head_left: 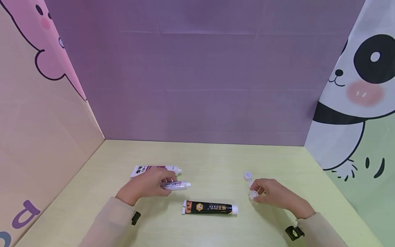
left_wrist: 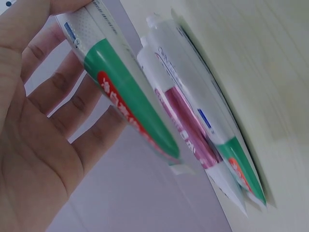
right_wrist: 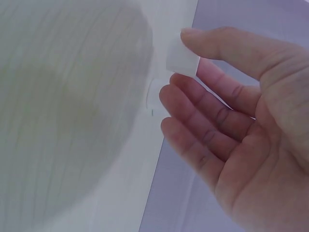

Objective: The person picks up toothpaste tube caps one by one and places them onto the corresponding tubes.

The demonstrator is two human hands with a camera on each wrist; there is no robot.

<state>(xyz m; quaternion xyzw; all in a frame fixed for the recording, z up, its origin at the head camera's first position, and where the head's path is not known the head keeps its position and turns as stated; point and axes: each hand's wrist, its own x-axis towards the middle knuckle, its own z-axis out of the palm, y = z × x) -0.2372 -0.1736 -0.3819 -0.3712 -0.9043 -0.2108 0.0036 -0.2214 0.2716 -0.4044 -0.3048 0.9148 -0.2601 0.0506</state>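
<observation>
Crosswise, held tube (head_left: 175, 185), nozzle (head_left: 189, 185) pointing right, hands (head_left: 152, 183) (head_left: 274, 195) partly curled, left pinching tube, right apparently a cap (head_left: 253, 195)

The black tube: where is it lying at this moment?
In the head view, the black tube lies on the table at lower centre, between the left hand and the right hand.
</observation>
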